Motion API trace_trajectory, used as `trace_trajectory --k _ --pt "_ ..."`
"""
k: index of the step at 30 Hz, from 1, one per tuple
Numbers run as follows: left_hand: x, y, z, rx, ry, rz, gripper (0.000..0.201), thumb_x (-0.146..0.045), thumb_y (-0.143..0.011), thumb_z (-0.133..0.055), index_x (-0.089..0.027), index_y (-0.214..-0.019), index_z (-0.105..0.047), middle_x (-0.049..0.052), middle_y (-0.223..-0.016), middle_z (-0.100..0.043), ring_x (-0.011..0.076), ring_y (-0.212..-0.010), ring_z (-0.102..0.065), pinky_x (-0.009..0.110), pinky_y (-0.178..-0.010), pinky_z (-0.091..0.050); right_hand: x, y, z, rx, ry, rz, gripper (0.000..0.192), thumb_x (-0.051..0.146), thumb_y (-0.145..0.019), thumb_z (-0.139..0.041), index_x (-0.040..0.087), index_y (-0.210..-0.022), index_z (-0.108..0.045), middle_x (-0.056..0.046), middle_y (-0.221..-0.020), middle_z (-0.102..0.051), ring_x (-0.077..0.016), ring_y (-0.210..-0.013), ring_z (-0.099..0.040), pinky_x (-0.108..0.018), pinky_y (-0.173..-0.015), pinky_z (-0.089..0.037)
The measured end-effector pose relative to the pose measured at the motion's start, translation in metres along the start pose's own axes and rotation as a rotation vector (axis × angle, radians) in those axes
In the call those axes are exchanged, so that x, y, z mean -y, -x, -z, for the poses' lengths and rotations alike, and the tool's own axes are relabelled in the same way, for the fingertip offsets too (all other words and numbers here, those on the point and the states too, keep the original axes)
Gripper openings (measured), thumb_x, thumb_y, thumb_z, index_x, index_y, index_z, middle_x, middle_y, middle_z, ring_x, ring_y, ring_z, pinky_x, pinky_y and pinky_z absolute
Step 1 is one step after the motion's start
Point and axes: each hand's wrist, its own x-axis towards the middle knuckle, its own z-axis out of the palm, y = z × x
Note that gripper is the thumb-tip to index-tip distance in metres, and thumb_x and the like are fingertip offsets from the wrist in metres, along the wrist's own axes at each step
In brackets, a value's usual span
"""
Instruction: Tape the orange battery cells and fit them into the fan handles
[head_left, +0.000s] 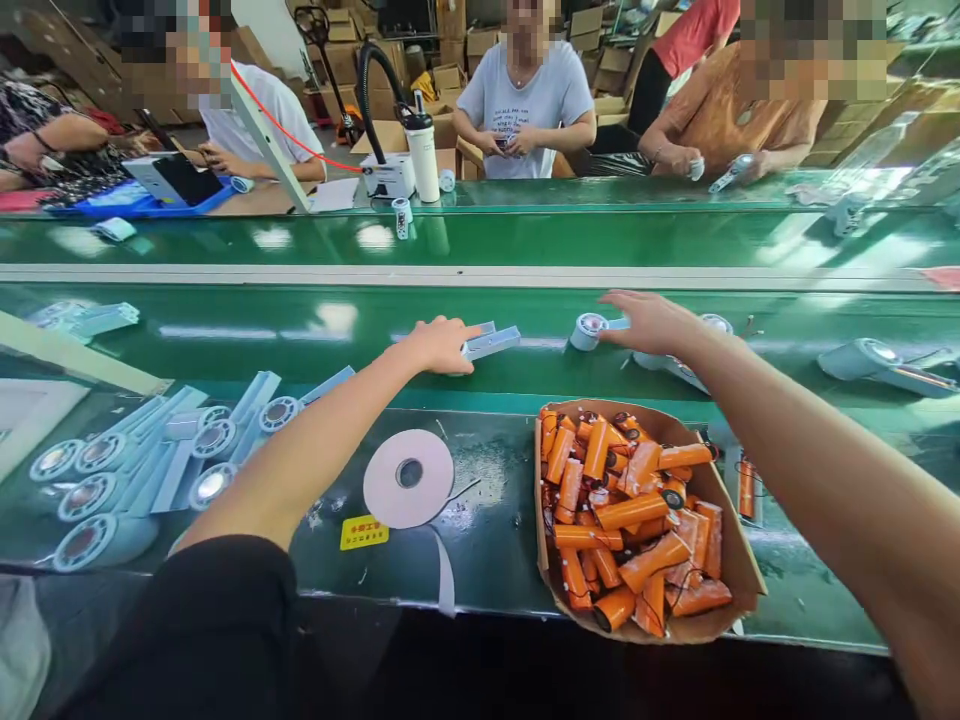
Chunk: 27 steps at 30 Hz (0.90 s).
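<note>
A green belt (pixel 540 304) runs crosswise under both hands, and a dark bench (pixel 491 570) lies on the near side of them. Beyond the hands, a co-worker in a pale T-shirt (pixel 529 110) faces the belt. A cardboard carton (pixel 744 580) sits nearer the body than the right hand, full of orange cylinders (pixel 634 510) with dark wires. To the left of the left hand, past its forearm, light-blue housings with round heads (pixel 169 480) lie in a pile. A roll of pale tape (pixel 382 480) rests flat on the near side of the left hand, its loose strip reaching the bench edge. The person's two hands are well apart: the left hand (pixel 442 345) is curled over a split light-blue piece (pixel 495 343), while the right hand (pixel 649 322) has thumb and fingers spread about the handle of a round-headed piece (pixel 589 330); whether it grips cannot be told. Smallest is a yellow card (pixel 364 533) just beside the roll.
</note>
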Motion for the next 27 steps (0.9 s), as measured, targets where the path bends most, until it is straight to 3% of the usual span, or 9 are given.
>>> trace_trajectory --k 2,4,7,10,13,18,22,25,27 --pt "0.009 0.039 -0.002 -0.012 -0.015 0.071 0.085 -0.043 -0.081 -0.066 -0.037 -0.163 -0.043 0.014 -0.154 -0.057 0.0453 -0.136 -0.052 0.064 -0.110 -0.045 0.023 -0.022 -0.007 0.105 -0.004 0.051 0.075 0.036 -0.092 -0.071 0.014 -0.160 -0.051 -0.020 -0.150 -0.065 -0.0348 -0.136 -0.063 -0.043 -0.112 -0.050" --pt "0.020 0.084 -0.010 0.014 -0.050 0.148 0.084 -0.042 -0.083 -0.064 -0.036 -0.164 -0.042 0.015 -0.156 -0.057 0.0461 -0.136 -0.053 0.066 -0.107 -0.046 0.038 -0.033 -0.011 0.183 0.026 0.036 0.068 0.026 -0.089 -0.070 0.015 -0.155 -0.058 -0.020 -0.144 -0.069 -0.0340 -0.132 -0.066 -0.042 -0.111 -0.051" --pt "0.035 0.141 -0.029 0.076 -0.080 0.242 0.080 -0.042 -0.083 -0.063 -0.036 -0.161 -0.046 0.017 -0.153 -0.059 0.0482 -0.137 -0.053 0.069 -0.105 -0.047 0.060 -0.029 -0.006 0.110 0.015 0.072 0.057 0.026 -0.089 -0.069 0.018 -0.146 -0.068 -0.017 -0.132 -0.075 -0.0329 -0.123 -0.070 -0.042 -0.107 -0.053" --pt "0.039 0.170 -0.045 0.080 -0.105 0.305 0.074 -0.041 -0.084 -0.063 -0.036 -0.157 -0.053 0.018 -0.154 -0.059 0.0501 -0.140 -0.052 0.075 -0.107 -0.044 0.105 -0.006 0.003 0.007 -0.124 0.214 0.056 0.035 -0.094 -0.069 0.023 -0.149 -0.066 -0.013 -0.126 -0.077 -0.0299 -0.116 -0.072 -0.041 -0.103 -0.055" --pt "0.031 0.180 -0.054 0.055 -0.118 0.306 0.072 -0.039 -0.086 -0.064 -0.031 -0.157 -0.054 0.020 -0.156 -0.057 0.0506 -0.143 -0.050 0.080 -0.110 -0.038 0.164 0.019 0.000 0.057 -0.162 0.400 0.057 0.042 -0.095 -0.071 0.028 -0.149 -0.065 -0.012 -0.128 -0.077 -0.0289 -0.114 -0.073 -0.040 -0.100 -0.056" --pt "0.007 0.200 -0.075 -0.173 -0.117 -0.027 0.088 -0.030 -0.075 -0.077 -0.028 -0.158 -0.051 0.014 -0.166 -0.049 0.0408 -0.154 -0.040 0.067 -0.130 -0.022 0.219 0.043 -0.016 0.229 -0.027 0.482 0.060 0.044 -0.092 -0.079 0.031 -0.149 -0.064 -0.010 -0.137 -0.075 -0.0306 -0.121 -0.072 -0.039 -0.097 -0.057" --pt "0.000 0.219 -0.106 -0.200 -0.072 -0.197 0.058 -0.028 -0.078 -0.079 -0.026 -0.135 -0.069 0.013 -0.152 -0.063 0.0387 -0.147 -0.050 0.066 -0.129 -0.027 0.213 0.079 0.004 0.021 -0.229 0.418 0.052 0.039 -0.096 -0.075 0.022 -0.144 -0.066 -0.013 -0.141 -0.072 -0.0285 -0.125 -0.069 -0.038 -0.105 -0.051" --pt "-0.006 0.235 -0.122 -0.468 -0.035 -0.249 0.037 -0.027 -0.084 -0.077 -0.024 -0.120 -0.073 0.015 -0.142 -0.068 0.0413 -0.142 -0.054 0.066 -0.124 -0.037 0.210 0.134 0.020 -0.056 -0.503 0.234 0.040 0.045 -0.103 -0.064 0.018 -0.131 -0.073 -0.008 -0.105 -0.081 -0.0214 -0.090 -0.073 -0.032 -0.083 -0.052" --pt "-0.017 0.248 -0.124 -0.707 0.020 -0.292 0.040 -0.034 -0.086 -0.078 -0.024 -0.124 -0.069 0.016 -0.134 -0.071 0.0425 -0.140 -0.055 0.063 -0.118 -0.045 0.217 0.176 0.017 0.078 -0.713 0.183 0.052 0.057 -0.100 -0.065 0.017 -0.131 -0.072 -0.001 -0.076 -0.074 -0.0160 -0.065 -0.063 -0.027 -0.065 -0.047"
